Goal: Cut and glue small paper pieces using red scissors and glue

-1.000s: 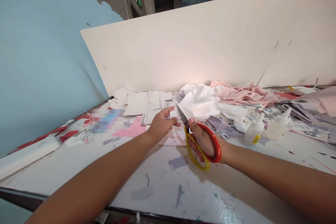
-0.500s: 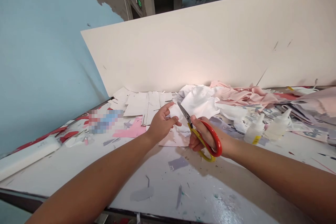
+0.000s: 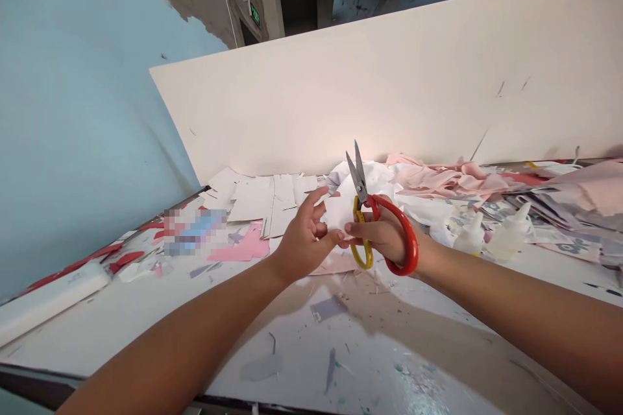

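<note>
Since the earlier frame: red-and-yellow-handled steel scissors (image 3: 370,220) now tipping blades-up at frame centre, blades slightly parted. Right hand (image 3: 384,233) gripping the scissors through the handle loops, fingers clamped. Left hand (image 3: 304,240) meeting it fingertip to fingertip, fingers loosely spread; pinching a small white paper scrap (image 3: 335,214), hard to confirm. Counting two translucent plastic glue bottles (image 3: 509,237) at right, contents indiscernible.

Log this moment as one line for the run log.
right hand: grips scissors, blades up | left hand: fingertips meet right hand's | glue bottles: standing right
</note>
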The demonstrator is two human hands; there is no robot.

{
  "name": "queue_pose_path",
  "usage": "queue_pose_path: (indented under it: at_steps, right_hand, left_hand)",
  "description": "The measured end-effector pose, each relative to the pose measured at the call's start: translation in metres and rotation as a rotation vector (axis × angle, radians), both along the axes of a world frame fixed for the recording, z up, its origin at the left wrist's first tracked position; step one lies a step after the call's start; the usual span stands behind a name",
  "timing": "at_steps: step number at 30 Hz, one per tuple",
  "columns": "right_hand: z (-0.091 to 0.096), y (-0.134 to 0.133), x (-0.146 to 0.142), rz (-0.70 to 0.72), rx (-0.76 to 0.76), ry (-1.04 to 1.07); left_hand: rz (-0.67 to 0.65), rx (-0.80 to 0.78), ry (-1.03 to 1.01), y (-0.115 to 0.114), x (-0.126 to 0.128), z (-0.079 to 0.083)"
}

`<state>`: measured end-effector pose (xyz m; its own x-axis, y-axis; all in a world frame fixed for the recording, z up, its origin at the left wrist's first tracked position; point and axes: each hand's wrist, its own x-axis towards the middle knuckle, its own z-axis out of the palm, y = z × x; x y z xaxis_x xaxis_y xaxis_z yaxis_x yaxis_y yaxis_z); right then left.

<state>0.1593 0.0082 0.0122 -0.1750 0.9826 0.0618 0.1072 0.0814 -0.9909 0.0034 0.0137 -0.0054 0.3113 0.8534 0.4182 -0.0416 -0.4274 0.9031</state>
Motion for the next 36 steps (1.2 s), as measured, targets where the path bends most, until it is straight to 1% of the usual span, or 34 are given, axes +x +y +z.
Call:
queue_pose_path:
  at_steps: [3, 4, 6, 8, 10, 12, 14, 17, 19, 21, 24, 27, 29, 31, 33, 35, 36]
  right_hand:
    - [0.009, -0.002, -0.001, -0.071, 0.016, -0.115]
    - [0.012, -0.002, 0.000, -0.068, 0.027, -0.171]
    - [0.018, -0.002, 0.004, 0.004, 0.057, -0.292]
    - [0.021, -0.002, 0.008, 0.123, 0.090, -0.396]
    - [0.022, -0.001, 0.011, 0.210, 0.106, -0.454]
    - [0.021, 0.001, 0.011, 0.235, 0.110, -0.457]
    - [0.018, 0.004, 0.011, 0.222, 0.094, -0.426]
    - [0.011, 0.011, 0.012, 0.146, 0.064, -0.396]
    - [0.007, 0.016, 0.013, 0.091, 0.047, -0.410]
    - [0.003, 0.020, 0.016, 0.066, 0.043, -0.437]
    - [-0.003, 0.023, 0.019, 0.060, 0.053, -0.478]
    - [-0.009, 0.024, 0.021, 0.047, 0.076, -0.470]
    - [-0.013, 0.024, 0.022, 0.020, 0.081, -0.404]
    - [-0.015, 0.021, 0.021, -0.007, 0.051, -0.302]
    - [-0.015, 0.018, 0.019, -0.007, -0.010, -0.177]
    - [-0.015, 0.014, 0.016, 0.021, -0.066, -0.077]
    - [-0.015, 0.012, 0.014, 0.033, -0.081, -0.045]
  left_hand:
    - [0.017, -0.004, 0.064, 0.002, -0.003, -0.001]
    - [0.032, -0.017, 0.094, 0.005, -0.005, -0.001]
    - [0.072, -0.066, 0.155, 0.010, -0.010, 0.000]
    - [0.089, -0.136, 0.199, 0.016, -0.014, 0.001]
    - [0.065, -0.198, 0.216, 0.021, -0.016, 0.001]
    - [0.050, -0.218, 0.214, 0.025, -0.018, -0.001]
    - [0.086, -0.194, 0.211, 0.028, -0.020, -0.002]
    - [0.137, -0.186, 0.278, 0.034, -0.025, -0.005]
    - [0.113, -0.232, 0.354, 0.037, -0.027, -0.006]
    - [0.071, -0.277, 0.406, 0.038, -0.028, -0.007]
    - [0.027, -0.277, 0.429, 0.036, -0.027, -0.007]
    - [-0.041, -0.250, 0.411, 0.033, -0.025, -0.005]
    - [-0.070, -0.237, 0.337, 0.034, -0.024, -0.004]
    - [-0.034, -0.211, 0.208, 0.036, -0.024, -0.004]
    - [0.038, -0.179, 0.078, 0.038, -0.024, -0.004]
    - [0.077, -0.173, 0.001, 0.040, -0.023, -0.005]
    - [0.076, -0.180, -0.017, 0.040, -0.022, -0.006]
